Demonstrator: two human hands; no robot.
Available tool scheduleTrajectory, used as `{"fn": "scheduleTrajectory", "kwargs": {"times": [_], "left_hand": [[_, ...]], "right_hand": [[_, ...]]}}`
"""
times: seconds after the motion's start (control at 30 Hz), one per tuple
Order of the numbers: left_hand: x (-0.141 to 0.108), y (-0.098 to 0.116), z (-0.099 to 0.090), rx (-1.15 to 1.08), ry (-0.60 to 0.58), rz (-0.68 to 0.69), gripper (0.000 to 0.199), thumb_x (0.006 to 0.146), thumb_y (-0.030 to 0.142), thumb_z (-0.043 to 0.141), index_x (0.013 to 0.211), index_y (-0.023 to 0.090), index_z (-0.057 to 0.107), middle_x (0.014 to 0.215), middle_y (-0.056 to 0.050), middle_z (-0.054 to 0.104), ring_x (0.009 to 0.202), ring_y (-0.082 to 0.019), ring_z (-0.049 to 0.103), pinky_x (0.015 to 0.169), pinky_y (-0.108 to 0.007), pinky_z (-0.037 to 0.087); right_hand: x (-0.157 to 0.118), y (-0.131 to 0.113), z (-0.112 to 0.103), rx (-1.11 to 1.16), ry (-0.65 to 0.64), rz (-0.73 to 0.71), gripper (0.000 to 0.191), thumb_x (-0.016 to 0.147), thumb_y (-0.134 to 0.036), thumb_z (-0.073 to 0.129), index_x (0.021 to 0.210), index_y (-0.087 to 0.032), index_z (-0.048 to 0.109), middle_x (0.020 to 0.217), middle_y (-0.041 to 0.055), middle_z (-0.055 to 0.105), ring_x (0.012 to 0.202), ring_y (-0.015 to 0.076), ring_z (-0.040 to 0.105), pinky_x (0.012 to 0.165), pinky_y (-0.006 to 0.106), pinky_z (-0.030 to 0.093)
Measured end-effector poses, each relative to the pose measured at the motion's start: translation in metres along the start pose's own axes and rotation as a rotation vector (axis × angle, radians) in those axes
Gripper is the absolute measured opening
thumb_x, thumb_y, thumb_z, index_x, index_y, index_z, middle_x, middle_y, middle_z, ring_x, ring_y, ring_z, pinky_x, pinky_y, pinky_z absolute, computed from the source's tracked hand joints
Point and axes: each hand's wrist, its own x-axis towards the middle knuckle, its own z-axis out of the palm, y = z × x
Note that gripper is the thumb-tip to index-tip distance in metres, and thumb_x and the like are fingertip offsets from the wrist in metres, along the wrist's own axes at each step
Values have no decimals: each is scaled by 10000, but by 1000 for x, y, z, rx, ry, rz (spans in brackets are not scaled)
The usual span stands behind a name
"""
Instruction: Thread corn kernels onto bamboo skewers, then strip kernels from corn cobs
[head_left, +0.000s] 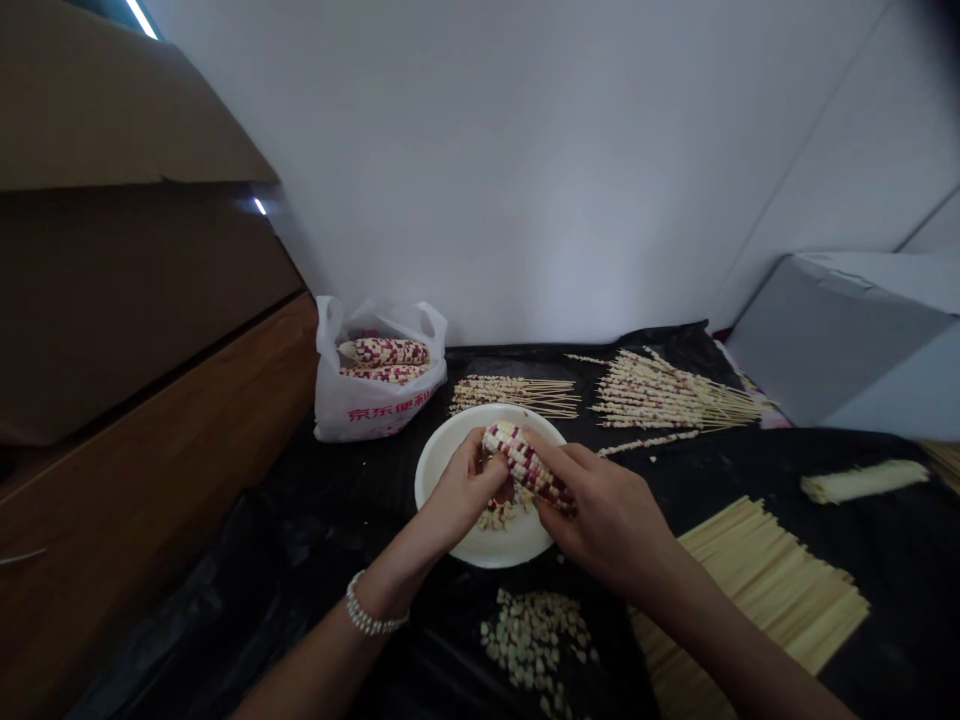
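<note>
An ear of corn (525, 462) with white and purple kernels is held at a slant over a white bowl (431, 470). My right hand (607, 500) wraps round its lower right end. At the upper left end, my left hand (469, 490) grips the ear with the thumb pressed on the kernels. Beneath the hands, loose kernels (496, 515) lie in the bowl, partly hidden. More pale loose kernels (536, 635) are scattered on black plastic sheeting (420, 640) in front of the bowl.
A white plastic bag (352, 410) with ears of corn (386, 352) stands at back left. Kernel-threaded skewers (652, 395) and a smaller bundle of skewers (517, 393) lie behind the bowl. Bare sticks (772, 580) and a pale husk-like roll (862, 482) are at right. Boxes (847, 330) flank the sheeting.
</note>
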Motion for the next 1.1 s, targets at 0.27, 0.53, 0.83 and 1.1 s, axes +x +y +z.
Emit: {"fn": "scheduleTrajectory", "kwargs": {"times": [0.27, 0.53, 0.83, 1.1], "left_hand": [[5, -16, 2, -163, 45, -57, 134, 684, 128, 473, 807, 182, 474, 537, 77, 460, 436, -63, 391, 440, -183, 300], [2, 4, -3, -69, 255, 141, 163, 733, 177, 585, 894, 169, 564, 726, 29, 545, 591, -90, 509, 560, -216, 412], [-3, 1, -6, 337, 212, 395, 122, 816, 192, 610, 925, 177, 661, 826, -13, 598, 631, -99, 525, 602, -230, 436], [-3, 1, -3, 219, 209, 258, 94, 792, 222, 625, 856, 160, 651, 696, 1, 583, 576, -101, 490, 542, -218, 403]], "right_hand": [[2, 7, 1, 112, -2, 40, 639, 788, -255, 574, 1414, -280, 447, 996, 51, 685, 812, 213, 645, 715, 335, 485], [6, 18, 0, 99, 7, 111, 667, 766, -288, 586, 1418, -290, 445, 936, 43, 672, 818, 223, 645, 727, 360, 480], [6, 15, -2, 113, 10, 112, 658, 780, -285, 589, 1420, -299, 437, 963, 48, 674, 851, 230, 648, 750, 366, 489], [1, 8, -2, 18, 52, 66, 631, 817, -282, 559, 1430, -298, 410, 1007, 47, 669, 827, 225, 653, 692, 344, 491]]}}
